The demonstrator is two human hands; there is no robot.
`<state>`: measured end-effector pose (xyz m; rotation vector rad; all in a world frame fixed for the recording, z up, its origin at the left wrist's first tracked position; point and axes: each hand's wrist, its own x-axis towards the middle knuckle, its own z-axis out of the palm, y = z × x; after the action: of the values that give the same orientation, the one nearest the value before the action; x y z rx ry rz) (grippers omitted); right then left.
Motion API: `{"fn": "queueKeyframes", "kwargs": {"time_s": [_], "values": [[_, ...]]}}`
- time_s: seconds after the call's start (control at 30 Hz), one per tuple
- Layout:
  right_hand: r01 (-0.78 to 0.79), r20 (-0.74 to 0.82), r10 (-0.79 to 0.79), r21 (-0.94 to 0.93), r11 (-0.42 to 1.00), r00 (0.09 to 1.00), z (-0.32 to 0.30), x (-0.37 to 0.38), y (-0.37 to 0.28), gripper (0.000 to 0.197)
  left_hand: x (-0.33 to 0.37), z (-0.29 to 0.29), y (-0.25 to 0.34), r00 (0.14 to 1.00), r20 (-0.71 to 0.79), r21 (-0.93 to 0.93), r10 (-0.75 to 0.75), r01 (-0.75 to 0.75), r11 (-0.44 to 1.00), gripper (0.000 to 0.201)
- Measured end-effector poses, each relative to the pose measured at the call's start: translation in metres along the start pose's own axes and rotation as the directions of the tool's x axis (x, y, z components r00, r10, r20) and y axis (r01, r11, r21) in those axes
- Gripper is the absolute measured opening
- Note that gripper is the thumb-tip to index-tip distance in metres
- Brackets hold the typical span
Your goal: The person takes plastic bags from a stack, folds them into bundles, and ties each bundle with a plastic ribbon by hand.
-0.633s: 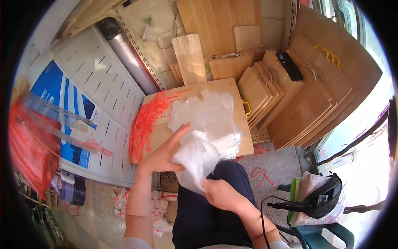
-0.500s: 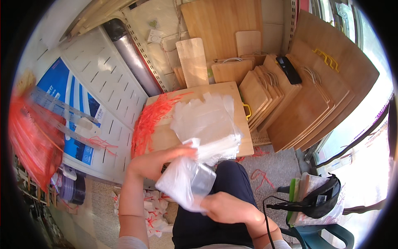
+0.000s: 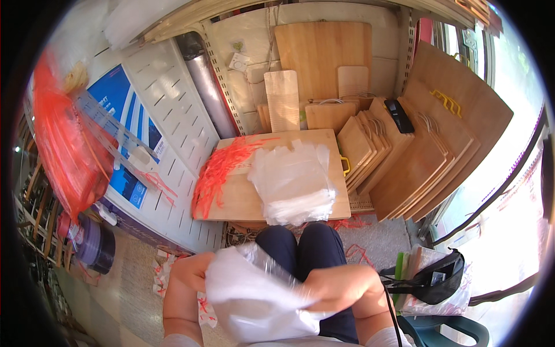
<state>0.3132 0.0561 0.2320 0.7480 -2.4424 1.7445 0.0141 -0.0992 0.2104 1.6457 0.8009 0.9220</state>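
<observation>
A white translucent plastic bag [image 3: 248, 295] is spread out over my lap, blurred by motion. My right hand [image 3: 341, 286] grips its right side, fingers closed on the film. At the bag's left edge is my left hand [image 3: 196, 270], holding it with the fingers hidden behind the plastic. Beyond my knees, a pile of flat translucent plastic bags [image 3: 292, 179] lies on a wooden board [image 3: 234, 202]. A heap of red plastic strings [image 3: 222, 176] covers the left of that board.
Wooden cutting boards [image 3: 404, 168] lean at the right, a black phone-like object [image 3: 399, 115] on them. A red bag [image 3: 72, 144] hangs at the left beside a white slotted panel [image 3: 165, 98]. A green stool [image 3: 445, 329] stands at lower right, carrying a black bag [image 3: 436, 280].
Both hands have drawn back from the pile toward my body with the plastic bag, which is now opened out wider. The left hand has left the pile's near edge.
</observation>
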Motion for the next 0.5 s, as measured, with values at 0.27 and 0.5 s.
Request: {"fn": "queueKeyframes", "kwargs": {"time_s": [0.27, 0.5], "values": [[0.446, -0.577, 0.082, 0.706, 0.549, 0.813, 0.009, -0.026, 0.114, 0.125, 0.012, 0.030, 0.026, 0.731, -0.664, 0.142, 0.156, -0.082, 0.987, 0.050], [0.060, -0.513, 0.405, 0.672, 0.738, 0.757, 0.046, -0.026, 0.086, 0.055, 0.033, 0.029, 0.028, 0.528, -0.846, 0.038, 0.079, -0.086, 0.996, 0.053]]}}
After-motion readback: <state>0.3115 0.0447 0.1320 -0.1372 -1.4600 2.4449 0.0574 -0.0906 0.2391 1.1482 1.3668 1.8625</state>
